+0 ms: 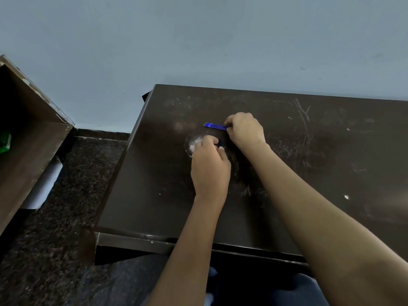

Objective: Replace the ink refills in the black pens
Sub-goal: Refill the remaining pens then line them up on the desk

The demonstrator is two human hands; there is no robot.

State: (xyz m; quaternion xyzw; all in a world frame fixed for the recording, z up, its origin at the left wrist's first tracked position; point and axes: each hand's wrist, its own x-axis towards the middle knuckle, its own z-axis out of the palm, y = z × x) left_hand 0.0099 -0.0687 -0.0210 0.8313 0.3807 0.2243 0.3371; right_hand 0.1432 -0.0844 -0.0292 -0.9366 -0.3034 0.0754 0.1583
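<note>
Our forearms [326,217] stretch over the scratched dark table [331,151]. Right hand [246,131] pinches a little bunch of blue refills [215,126], tips pointing left, low over the tabletop. Left hand [209,166] curls round a small black piece [220,144] right beside a clear plastic wrapper [194,141]. Whether that piece is a pen, we can't tell.

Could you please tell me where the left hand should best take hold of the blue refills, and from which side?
Probably the bare shafts behind the tips, pinched from the left. The blue refills lie side by side, tips pointing left, and the right hand covers their right ends, so only that stretch is free.
</note>
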